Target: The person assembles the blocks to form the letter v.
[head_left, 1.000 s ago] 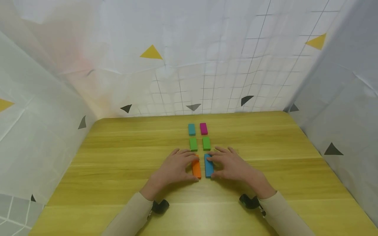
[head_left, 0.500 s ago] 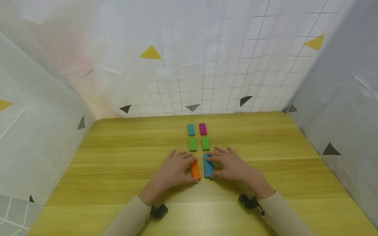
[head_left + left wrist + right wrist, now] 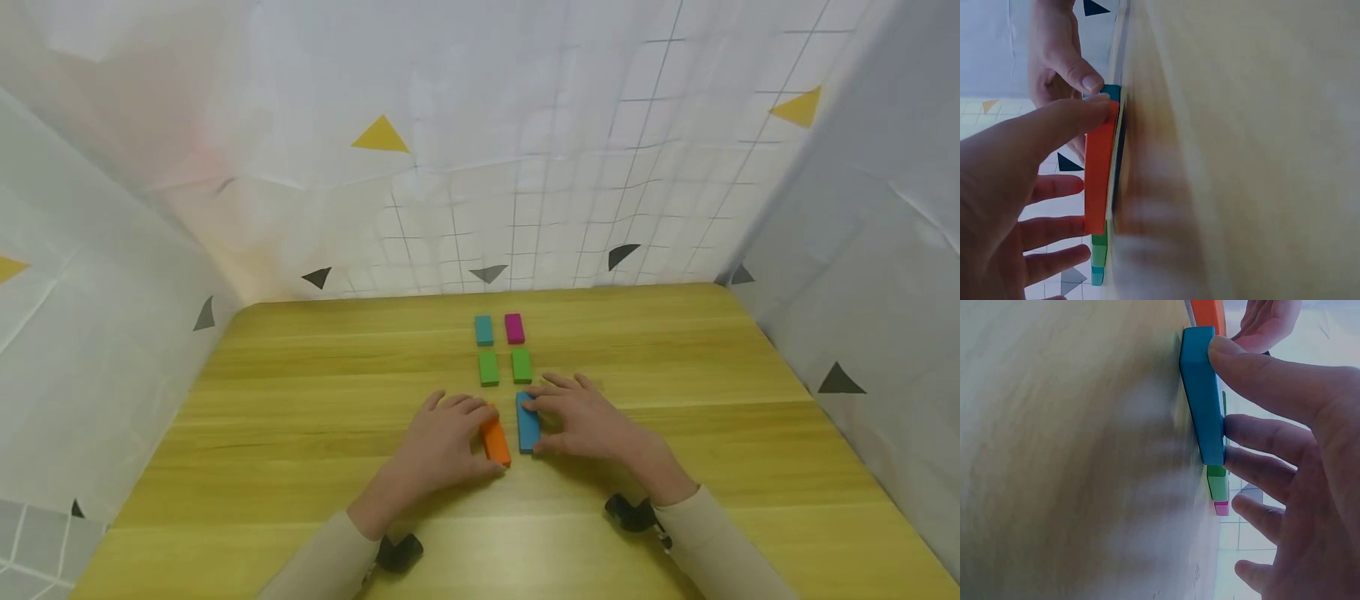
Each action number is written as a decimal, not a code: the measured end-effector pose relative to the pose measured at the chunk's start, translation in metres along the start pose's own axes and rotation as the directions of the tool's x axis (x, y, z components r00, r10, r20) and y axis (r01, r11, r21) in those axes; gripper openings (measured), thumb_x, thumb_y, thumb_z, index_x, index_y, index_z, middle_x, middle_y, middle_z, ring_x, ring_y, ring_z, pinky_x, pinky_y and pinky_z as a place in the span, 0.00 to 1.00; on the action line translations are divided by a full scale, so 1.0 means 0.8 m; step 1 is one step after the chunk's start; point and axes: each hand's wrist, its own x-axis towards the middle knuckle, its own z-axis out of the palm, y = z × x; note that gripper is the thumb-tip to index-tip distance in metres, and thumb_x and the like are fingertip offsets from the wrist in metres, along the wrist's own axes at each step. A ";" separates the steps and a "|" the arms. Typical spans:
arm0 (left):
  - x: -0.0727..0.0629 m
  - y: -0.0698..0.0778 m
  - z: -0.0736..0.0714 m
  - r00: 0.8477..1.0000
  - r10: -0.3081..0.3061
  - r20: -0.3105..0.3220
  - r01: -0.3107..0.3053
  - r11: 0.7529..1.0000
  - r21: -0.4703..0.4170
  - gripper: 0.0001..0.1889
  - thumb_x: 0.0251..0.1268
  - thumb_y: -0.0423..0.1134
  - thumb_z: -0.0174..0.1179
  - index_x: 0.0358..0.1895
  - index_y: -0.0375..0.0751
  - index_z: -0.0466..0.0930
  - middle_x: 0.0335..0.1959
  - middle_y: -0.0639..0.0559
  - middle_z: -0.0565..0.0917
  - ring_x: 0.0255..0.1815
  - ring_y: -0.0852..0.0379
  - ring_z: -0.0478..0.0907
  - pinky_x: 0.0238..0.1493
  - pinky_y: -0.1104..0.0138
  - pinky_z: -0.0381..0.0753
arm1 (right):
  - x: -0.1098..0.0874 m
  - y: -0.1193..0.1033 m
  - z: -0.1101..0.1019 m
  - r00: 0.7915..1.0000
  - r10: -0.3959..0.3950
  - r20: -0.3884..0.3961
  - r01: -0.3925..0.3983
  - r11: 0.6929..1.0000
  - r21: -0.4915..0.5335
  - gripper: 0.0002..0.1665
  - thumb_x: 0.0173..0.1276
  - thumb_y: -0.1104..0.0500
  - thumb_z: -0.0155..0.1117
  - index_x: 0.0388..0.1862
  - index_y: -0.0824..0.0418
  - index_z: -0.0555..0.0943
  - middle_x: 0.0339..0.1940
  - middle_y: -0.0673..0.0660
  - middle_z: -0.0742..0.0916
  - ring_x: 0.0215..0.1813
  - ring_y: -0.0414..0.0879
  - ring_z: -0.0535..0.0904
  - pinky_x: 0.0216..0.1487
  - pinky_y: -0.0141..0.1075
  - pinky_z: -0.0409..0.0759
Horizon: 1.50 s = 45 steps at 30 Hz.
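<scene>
In the head view, my left hand (image 3: 438, 442) pinches an orange rectangular block (image 3: 497, 442) lengthwise, thumb at its near end and fingers at its far end. The block is slightly tilted sideways, and the left wrist view shows its orange face (image 3: 1100, 175) close over the table. A blue block (image 3: 528, 429) lies to its right, held end to end by my right hand (image 3: 588, 423). In the right wrist view, the thumb is on one end of this blue block (image 3: 1202, 394) and two fingertips touch near the other, while the remaining fingers are spread.
Beyond the hands stand two green blocks, left (image 3: 488, 368) and right (image 3: 521, 367). Farther back are a teal block (image 3: 483, 331) and a magenta block (image 3: 514, 328). The wooden table (image 3: 300, 400) is bounded by a white sheet (image 3: 450, 200) behind and at both sides.
My left hand has drawn the orange block toward me and slightly left, turning it a little off its line with the green block. My right hand and the blue block stay nearly still.
</scene>
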 end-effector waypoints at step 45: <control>-0.013 0.022 0.009 1.000 -0.016 -0.025 0.017 0.999 0.041 0.37 0.48 0.77 0.62 0.57 0.58 0.78 0.56 0.59 0.81 0.63 0.55 0.75 0.71 0.41 0.65 | -0.001 -0.002 -0.001 1.000 0.013 0.009 -0.013 1.000 0.004 0.40 0.58 0.39 0.73 0.68 0.51 0.76 0.73 0.51 0.75 0.80 0.59 0.58 0.74 0.70 0.50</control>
